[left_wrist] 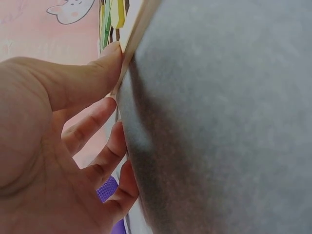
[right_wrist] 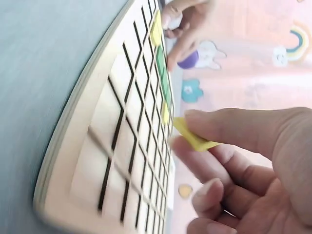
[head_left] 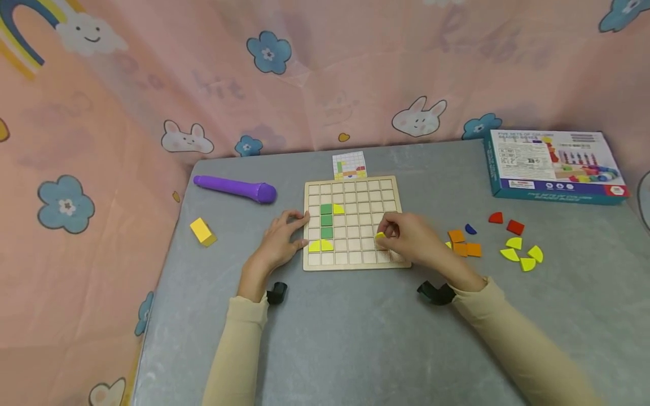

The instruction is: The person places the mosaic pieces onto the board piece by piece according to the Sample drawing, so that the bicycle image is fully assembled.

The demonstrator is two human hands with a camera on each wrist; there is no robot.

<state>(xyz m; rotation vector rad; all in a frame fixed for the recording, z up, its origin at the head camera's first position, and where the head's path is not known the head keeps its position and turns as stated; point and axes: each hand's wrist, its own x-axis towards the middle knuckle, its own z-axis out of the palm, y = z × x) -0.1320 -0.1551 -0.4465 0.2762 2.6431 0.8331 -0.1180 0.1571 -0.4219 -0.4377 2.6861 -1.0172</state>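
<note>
A wooden grid board (head_left: 362,259) lies on the table, with green squares (head_left: 326,220) and several yellow quarter-round pieces (head_left: 338,209) in its left columns. At its left edge rests my left hand (head_left: 276,242), thumb and fingertips touching the rim; the left wrist view shows the thumb (left_wrist: 87,83) against the edge and the fingers loosely bent. Over the board's right part, my right hand (head_left: 413,239) pinches a yellow piece (right_wrist: 197,139) between thumb and forefinger, above the cells. A printed pattern card (head_left: 349,164) touches the board's far edge.
Right of the board lie orange squares (head_left: 474,250), a blue piece (head_left: 470,229), red pieces (head_left: 515,227) and yellow pieces (head_left: 528,264). A box (head_left: 556,166) is at the back right. On the left are a purple microphone-shaped object (head_left: 233,189) and a yellow block (head_left: 203,232).
</note>
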